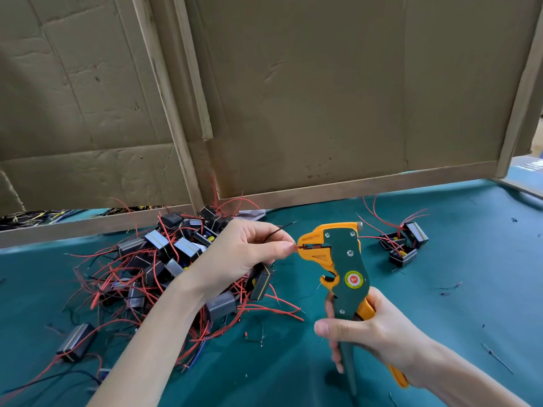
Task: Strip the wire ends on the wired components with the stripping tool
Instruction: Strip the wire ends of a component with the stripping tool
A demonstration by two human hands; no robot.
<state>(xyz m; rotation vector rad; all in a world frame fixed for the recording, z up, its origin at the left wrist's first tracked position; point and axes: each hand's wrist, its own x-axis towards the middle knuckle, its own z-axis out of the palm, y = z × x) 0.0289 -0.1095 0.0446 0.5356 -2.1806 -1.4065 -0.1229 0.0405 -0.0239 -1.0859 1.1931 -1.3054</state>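
Left hand [249,251] pinches red wire [295,247], end fed into stripping tool [345,261] mouth. Right hand [379,330] wrapped round tool handles, upright above bench [293,362]. Keep wire straight, fully seated; squeeze steadily. Component pile [164,259] left.

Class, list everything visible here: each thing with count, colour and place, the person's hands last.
Green-and-orange stripping tool: one, upright, centre right.
Pile of black boxy wired components: many, red leads, left on cloth.
Separate black components: about three, right of tool.
Thin red wire end: one, entering tool's head.
Teal cloth: one, covers table.
Brown cardboard panels: two, behind.
Left hand: one, pinches red wire end.
Right hand: one, grips tool handles.
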